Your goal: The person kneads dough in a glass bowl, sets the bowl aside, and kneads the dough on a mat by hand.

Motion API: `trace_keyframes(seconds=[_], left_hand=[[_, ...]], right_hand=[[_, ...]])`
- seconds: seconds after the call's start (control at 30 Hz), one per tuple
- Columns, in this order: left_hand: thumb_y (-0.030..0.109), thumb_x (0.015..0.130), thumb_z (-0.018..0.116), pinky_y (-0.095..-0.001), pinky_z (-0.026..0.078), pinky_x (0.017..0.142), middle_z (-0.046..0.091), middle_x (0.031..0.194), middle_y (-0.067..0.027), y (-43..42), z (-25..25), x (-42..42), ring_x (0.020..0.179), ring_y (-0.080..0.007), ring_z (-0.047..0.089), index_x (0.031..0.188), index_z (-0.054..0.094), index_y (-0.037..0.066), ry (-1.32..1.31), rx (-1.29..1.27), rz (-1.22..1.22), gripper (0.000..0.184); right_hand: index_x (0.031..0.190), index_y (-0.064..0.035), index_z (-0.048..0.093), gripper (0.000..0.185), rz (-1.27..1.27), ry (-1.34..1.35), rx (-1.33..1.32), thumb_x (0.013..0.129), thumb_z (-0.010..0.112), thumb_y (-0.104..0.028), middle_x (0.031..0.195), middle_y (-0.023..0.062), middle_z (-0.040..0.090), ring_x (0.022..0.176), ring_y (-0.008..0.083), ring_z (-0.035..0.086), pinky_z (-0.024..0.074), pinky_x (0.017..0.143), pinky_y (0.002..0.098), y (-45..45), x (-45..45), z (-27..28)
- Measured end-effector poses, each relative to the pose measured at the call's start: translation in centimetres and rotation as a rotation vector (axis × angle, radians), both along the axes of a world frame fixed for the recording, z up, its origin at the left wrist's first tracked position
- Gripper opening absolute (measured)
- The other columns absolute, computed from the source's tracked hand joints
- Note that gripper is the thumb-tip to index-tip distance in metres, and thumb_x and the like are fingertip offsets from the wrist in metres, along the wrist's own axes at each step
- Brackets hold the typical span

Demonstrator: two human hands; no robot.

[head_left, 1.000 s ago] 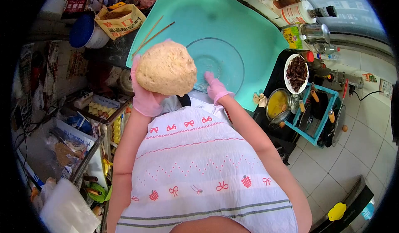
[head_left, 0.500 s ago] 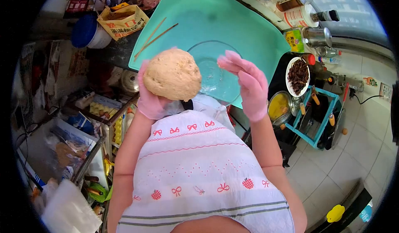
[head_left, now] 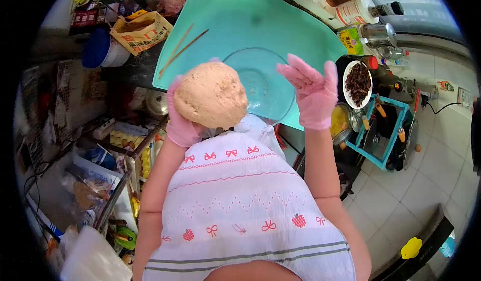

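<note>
A large round lump of dough point(head_left: 210, 95) rests in my left hand point(head_left: 184, 118), which wears a pink glove and cups it from the left and below. Most of that hand's fingers are hidden behind the dough. To the right, my right hand point(head_left: 313, 90), also in a pink glove, is raised with its fingers and thumb apart and nothing in it. Between and beyond my hands stands a clear glass bowl point(head_left: 263, 83) on a turquoise mat point(head_left: 235, 20). A pair of chopsticks point(head_left: 183, 50) lies on the mat at the left.
At the right are a white plate of dark dried pieces point(head_left: 346, 88), a metal bowl with yellow contents point(head_left: 340, 123) and a turquoise rack point(head_left: 371, 151). Bottles and jars line the back right. A paper bag point(head_left: 143, 33) and a blue-lidded tub point(head_left: 112, 55) stand at the left.
My right hand has moved right and turned, its fingers spreading wider. The dough has shifted slightly right and tilted in my left hand. The view has shifted a little.
</note>
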State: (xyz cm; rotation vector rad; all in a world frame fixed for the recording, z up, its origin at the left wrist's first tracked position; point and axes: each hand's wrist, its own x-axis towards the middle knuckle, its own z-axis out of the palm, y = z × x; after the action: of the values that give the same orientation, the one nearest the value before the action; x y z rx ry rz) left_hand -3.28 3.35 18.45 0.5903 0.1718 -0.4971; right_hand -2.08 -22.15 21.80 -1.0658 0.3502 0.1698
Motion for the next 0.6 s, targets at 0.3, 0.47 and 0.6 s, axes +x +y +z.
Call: trace_keyframes(seconds=[0.3, 0.47, 0.6], left_hand=[[0.050, 0.093, 0.039, -0.0465, 0.036, 0.109, 0.040, 0.145, -0.0131, 0.6, -0.2, 0.4, 0.132, -0.0283, 0.042, 0.145, 0.032, 0.006, -0.446, -0.042, 0.119, 0.068], [0.051, 0.094, 0.040, -0.0470, 0.037, 0.109, 0.037, 0.147, -0.0134, 1.3, -0.9, 0.3, 0.132, -0.0279, 0.042, 0.145, 0.030, 0.006, -0.334, 0.114, 0.138, 0.069], [0.038, 0.093, 0.055, -0.0477, 0.038, 0.107, 0.032, 0.149, -0.0183, 1.9, -1.7, 0.4, 0.133, -0.0308, 0.040, 0.144, 0.026, 0.018, -0.347, 0.022, 0.155, 0.063]], right_hand=[[0.118, 0.0002, 0.059, 0.044, 0.273, 0.446, -0.965, 0.095, 0.047, -0.035, 0.109, 0.0172, 0.067, 0.099, 0.0318, 0.064, 0.0462, 0.093, 0.0371, -2.6, -4.8, -18.9], [0.141, -0.0018, 0.032, 0.059, 0.312, 0.369, -1.215, 0.087, 0.049, -0.015, 0.135, 0.0244, 0.049, 0.115, 0.0435, 0.053, 0.0435, 0.096, 0.0411, 0.7, -6.2, -18.9], [0.148, -0.0018, 0.013, 0.074, 0.634, 0.638, -1.379, 0.082, 0.047, -0.007, 0.148, 0.0209, 0.030, 0.124, 0.0409, 0.047, 0.0390, 0.104, 0.0404, 2.5, -5.1, -19.0]])
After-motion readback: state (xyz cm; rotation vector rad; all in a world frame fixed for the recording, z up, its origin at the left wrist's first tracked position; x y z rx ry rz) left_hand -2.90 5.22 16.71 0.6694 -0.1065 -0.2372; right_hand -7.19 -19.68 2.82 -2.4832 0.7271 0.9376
